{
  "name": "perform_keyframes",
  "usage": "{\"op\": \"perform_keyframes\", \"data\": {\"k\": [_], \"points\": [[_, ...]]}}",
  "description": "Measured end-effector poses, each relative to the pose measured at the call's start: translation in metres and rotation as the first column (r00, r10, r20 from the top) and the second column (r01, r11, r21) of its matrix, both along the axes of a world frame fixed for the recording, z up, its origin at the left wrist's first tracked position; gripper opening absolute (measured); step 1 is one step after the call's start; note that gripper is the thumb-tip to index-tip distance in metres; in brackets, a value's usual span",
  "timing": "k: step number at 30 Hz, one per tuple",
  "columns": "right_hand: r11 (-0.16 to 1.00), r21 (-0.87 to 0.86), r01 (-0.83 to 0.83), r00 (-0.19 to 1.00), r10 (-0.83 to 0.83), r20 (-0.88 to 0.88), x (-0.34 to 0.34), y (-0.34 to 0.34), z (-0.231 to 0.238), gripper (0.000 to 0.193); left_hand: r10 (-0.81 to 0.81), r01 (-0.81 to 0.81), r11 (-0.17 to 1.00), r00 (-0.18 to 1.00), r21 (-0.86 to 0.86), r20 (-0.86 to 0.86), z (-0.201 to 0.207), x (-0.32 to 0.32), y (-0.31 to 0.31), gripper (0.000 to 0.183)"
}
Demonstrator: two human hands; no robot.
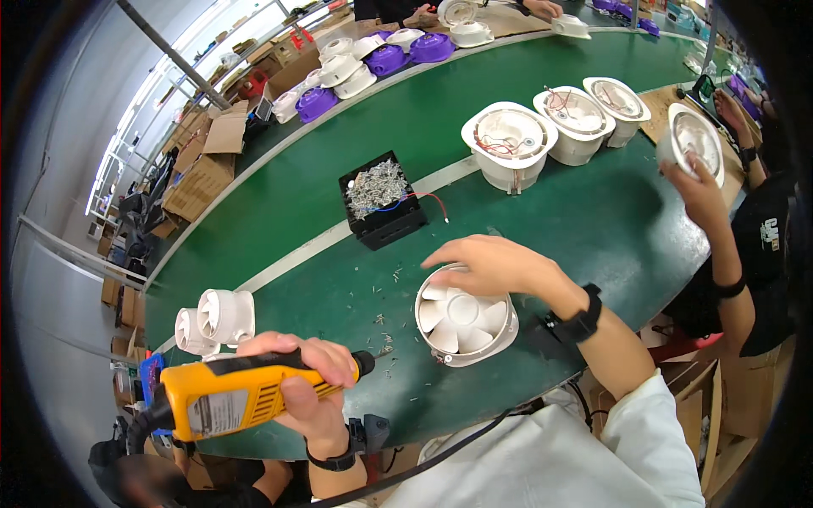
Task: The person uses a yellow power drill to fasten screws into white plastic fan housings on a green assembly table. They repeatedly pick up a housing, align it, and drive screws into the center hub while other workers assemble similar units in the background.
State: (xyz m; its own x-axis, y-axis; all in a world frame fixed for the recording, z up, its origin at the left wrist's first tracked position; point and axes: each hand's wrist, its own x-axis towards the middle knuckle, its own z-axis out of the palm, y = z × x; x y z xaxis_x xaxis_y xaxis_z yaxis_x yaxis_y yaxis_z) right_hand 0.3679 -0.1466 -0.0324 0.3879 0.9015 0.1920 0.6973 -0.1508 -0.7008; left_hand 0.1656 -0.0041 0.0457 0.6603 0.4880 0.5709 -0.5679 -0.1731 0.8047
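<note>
The yellow plastic screwdriver (224, 398) is clasped in the left hand (315, 381); the round white fan (462, 315) — on smooth green benchtop (313, 322) — is overhung by the loosely extended right hand (495, 264). Cardboard boxes (199, 184) are piled beyond.

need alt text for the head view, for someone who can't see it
A person's left hand holds a yellow-and-black power screwdriver, while their right hand covers part of the far rim of a round white plastic fan on a green table. Beyond stand a black box of small silver screws and three white plastic housings.
</note>
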Motion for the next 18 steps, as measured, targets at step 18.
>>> {"op": "perform_keyframes", "data": {"k": [18], "points": [[0.989, 0.031, 0.147, 0.906, -0.122, -0.405, -0.023, -0.016, -0.024, 0.029, -0.265, 0.265, 0.962, 0.964, -0.066, 0.004, -0.022, -0.002, -0.047, 0.045]]}}
